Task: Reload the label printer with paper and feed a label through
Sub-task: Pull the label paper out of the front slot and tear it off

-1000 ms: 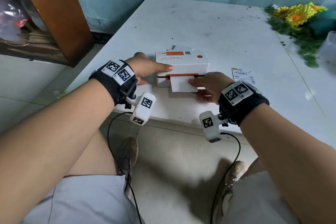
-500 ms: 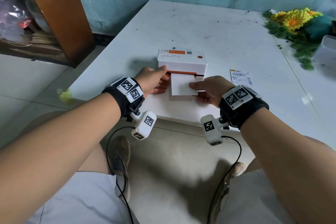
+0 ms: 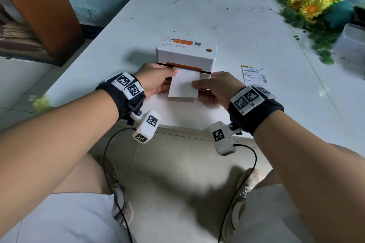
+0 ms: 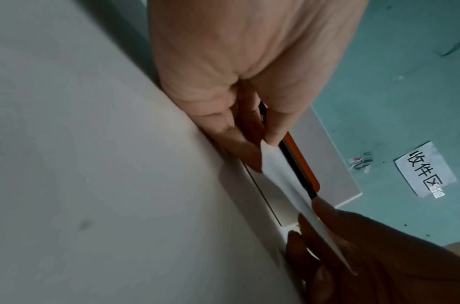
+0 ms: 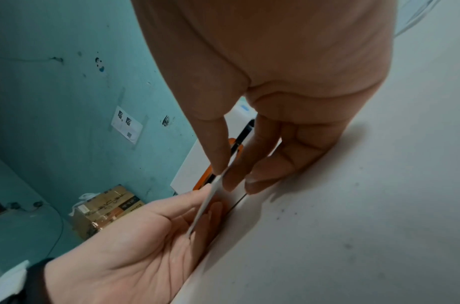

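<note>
A white label printer (image 3: 185, 53) with orange trim sits near the table's front edge. A blank white label (image 3: 183, 85) sticks out of its front slot toward me. My left hand (image 3: 173, 73) pinches the label's left edge close to the slot; in the left wrist view its thumb and finger (image 4: 272, 135) close on the label's corner (image 4: 283, 170). My right hand (image 3: 194, 85) pinches the label's right edge, and in the right wrist view its thumb and forefinger (image 5: 223, 176) meet on the thin label (image 5: 205, 205).
A printed shipping label (image 3: 254, 75) lies right of the printer. Yellow artificial flowers (image 3: 316, 10) and a clear plastic tub (image 3: 351, 43) stand at the back right. A brown cabinet (image 3: 39, 10) is off the table to the left, and a cardboard box (image 5: 106, 207) is on the floor.
My left hand left the printer's side and came down to pinch the label's left edge. The label sticks out farther than before. My right hand stays on the right edge.
</note>
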Demonstrator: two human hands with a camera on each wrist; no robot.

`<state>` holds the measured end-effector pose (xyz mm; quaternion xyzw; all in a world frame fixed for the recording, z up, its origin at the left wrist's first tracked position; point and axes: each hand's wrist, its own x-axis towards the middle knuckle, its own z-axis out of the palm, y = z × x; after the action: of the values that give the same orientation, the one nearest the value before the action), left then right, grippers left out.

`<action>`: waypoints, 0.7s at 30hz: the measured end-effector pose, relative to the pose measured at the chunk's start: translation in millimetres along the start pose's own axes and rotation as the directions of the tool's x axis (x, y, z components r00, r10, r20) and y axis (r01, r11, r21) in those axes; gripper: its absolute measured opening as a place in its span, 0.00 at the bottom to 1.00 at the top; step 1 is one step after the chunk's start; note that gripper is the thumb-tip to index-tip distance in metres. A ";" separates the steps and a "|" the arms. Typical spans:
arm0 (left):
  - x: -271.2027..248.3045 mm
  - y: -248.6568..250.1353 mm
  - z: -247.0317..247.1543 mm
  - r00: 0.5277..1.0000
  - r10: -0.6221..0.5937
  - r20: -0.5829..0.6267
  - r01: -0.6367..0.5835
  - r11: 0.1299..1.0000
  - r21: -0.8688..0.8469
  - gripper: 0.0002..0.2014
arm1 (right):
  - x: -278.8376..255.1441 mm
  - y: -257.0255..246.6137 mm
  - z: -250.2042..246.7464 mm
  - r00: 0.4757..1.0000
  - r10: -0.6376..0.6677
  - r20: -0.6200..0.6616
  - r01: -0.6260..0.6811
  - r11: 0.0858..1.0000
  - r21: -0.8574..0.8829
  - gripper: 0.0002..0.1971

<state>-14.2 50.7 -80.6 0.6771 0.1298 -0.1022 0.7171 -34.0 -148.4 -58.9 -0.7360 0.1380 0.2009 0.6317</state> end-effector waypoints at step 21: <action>19.6 -5.3 -4.7 1.000 -0.021 0.017 0.021 0.999 0.041 0.20 | 11.9 -12.5 -2.1 0.994 0.060 -0.091 -0.022 0.931 0.365 0.09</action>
<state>2.4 55.7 -92.2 0.6893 0.1284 -0.1182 0.7031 -17.6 -147.8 -53.2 -0.6124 0.2197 0.1477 0.7449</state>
